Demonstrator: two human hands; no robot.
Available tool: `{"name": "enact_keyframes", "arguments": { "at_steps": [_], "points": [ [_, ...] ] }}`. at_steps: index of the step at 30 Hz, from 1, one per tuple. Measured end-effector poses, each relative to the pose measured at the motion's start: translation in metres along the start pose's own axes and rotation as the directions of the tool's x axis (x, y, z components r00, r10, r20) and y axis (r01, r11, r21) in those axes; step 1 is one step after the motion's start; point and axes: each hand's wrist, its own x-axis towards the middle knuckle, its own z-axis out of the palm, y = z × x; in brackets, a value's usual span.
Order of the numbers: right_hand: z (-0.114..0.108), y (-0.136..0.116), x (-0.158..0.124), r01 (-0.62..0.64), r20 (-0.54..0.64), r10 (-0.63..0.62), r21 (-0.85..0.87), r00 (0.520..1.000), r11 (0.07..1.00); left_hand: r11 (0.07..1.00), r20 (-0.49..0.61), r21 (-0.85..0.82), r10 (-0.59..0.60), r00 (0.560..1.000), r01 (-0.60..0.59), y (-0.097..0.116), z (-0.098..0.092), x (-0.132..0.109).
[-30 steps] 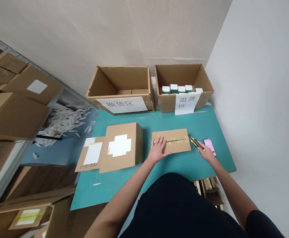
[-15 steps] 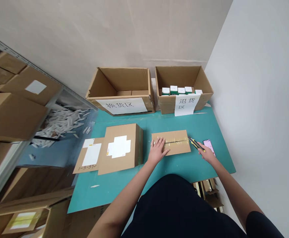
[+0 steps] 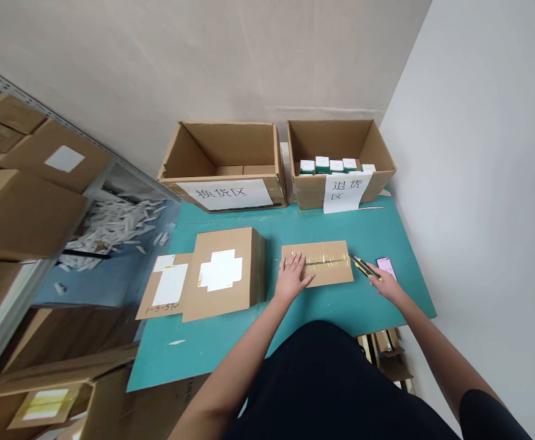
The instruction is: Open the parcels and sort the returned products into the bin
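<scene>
The flat parcel (image 3: 322, 249) is rough, matt brown corrugated cardboard, crossed by glossy clear packing tape (image 3: 326, 261). The utility knife (image 3: 365, 267) has a smooth yellow-and-black plastic handle. The worktop (image 3: 230, 354) looks smooth, matt teal, the phone (image 3: 386, 264) glossy glass, and the paper sign (image 3: 225, 194) on the cardboard carton (image 3: 224, 150) plain matt white.

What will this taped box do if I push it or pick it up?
The box will probably feel stiff, because its cardboard looks firm under the left hand. It will likely slide, not roll, since it lies flat on the table. Its weight is hard to guess, because the inside is hidden.
</scene>
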Motion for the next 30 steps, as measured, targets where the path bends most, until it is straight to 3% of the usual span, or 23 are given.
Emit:
{"name": "enact_keyframes", "arguments": {
  "at_steps": [18,30],
  "points": [
    [-0.004,0.008,-0.007,0.016,0.010,-0.015,-0.062,1.000,0.998,1.000,0.005,0.002,-0.021,1.000,0.021,0.001,-0.002,0.001],
    [-0.011,0.006,0.005,0.044,-0.070,-0.042,0.030,0.997,0.999,0.998,0.128,0.058,-0.016,0.992,0.009,-0.005,-0.031,0.041]
  ]
}}
